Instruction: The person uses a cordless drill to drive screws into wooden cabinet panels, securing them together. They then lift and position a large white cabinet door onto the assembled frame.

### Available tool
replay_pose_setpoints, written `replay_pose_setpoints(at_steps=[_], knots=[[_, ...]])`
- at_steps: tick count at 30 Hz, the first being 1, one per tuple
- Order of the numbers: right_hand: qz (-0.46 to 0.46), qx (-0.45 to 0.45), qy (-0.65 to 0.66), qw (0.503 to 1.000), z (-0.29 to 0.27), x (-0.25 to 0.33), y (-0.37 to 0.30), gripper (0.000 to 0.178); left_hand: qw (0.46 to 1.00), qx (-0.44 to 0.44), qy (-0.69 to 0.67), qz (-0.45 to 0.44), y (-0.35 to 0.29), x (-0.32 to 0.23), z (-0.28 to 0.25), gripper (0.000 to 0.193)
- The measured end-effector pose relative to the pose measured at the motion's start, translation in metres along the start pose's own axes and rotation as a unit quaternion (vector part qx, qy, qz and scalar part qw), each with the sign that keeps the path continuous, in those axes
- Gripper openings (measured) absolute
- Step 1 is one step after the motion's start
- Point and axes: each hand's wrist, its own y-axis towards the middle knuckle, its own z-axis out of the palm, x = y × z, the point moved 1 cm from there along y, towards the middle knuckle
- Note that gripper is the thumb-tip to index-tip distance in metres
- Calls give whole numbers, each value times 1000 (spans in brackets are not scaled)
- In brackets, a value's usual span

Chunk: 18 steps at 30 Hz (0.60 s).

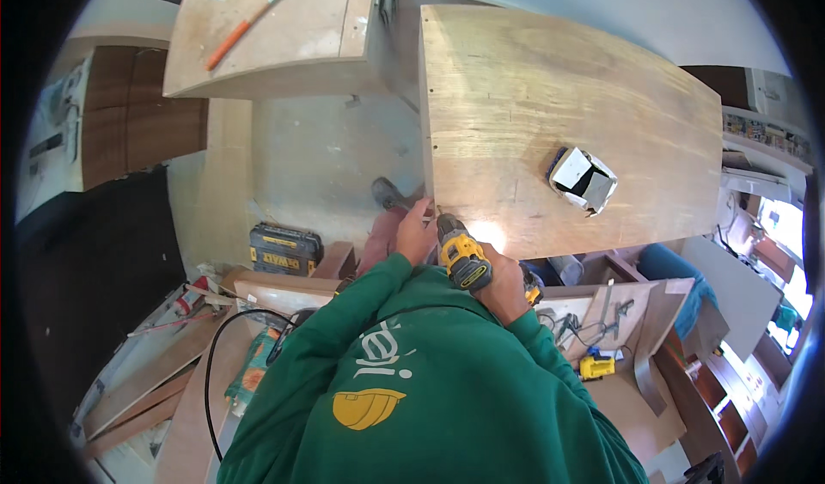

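My right hand is wrapped round the grip of a yellow and black cordless drill. The drill's nose points away from me, its tip at the left edge of a large plywood panel, near the panel's closest corner. A bright patch of light falls on the wood beside it. My left hand is at that same edge, just left of the drill tip. Its fingers are closed together there, and whatever they pinch is too small to make out. Several dark screw-like spots run along the panel's left edge.
A torn white box lies on the panel. At the far left, a claw hammer rests on another wooden unit. A black and yellow tool case stands on the floor. Clamps and a yellow tool lie at right; timber strips lie left.
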Motion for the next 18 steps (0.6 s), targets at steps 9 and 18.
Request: replay_pose_setpoints(at_steps=[9,18], knots=[[27,-121,20,992,30,2,-26,67,996,80,20,27,26,8,-26,35],[220,-304,10,927,97,31,-52,63,894,318,-173,-263,70,-53,-64,53]])
